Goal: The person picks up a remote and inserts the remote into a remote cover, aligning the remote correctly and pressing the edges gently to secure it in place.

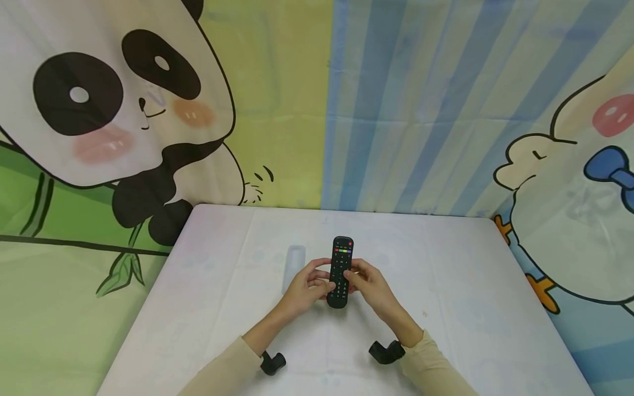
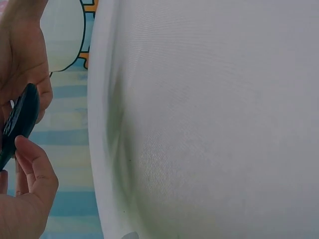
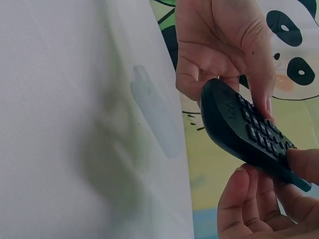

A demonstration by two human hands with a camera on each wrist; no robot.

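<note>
A black remote control [image 1: 340, 272] stands nearly upright above the white table, its buttons facing the head camera. My left hand [image 1: 308, 287] holds its left edge, with the thumb on the lower front. On the opposite edge, my right hand [image 1: 369, 283] grips it, thumb pressed on the front near the middle. The right wrist view shows the remote [image 3: 244, 127] tilted between both hands, clear of the tabletop, with fingers behind it. Left of the remote lies a pale translucent sleeve-like piece [image 1: 294, 261], long and narrow, partly hidden by the left hand.
The white-covered table [image 1: 460, 297] extends around both forearms. Behind it hangs a cloth backdrop [image 1: 277, 110] with cartoon animals and stripes. Black fittings [image 1: 386, 352] sit at both wrists, beside the beige sleeves [image 1: 436, 366].
</note>
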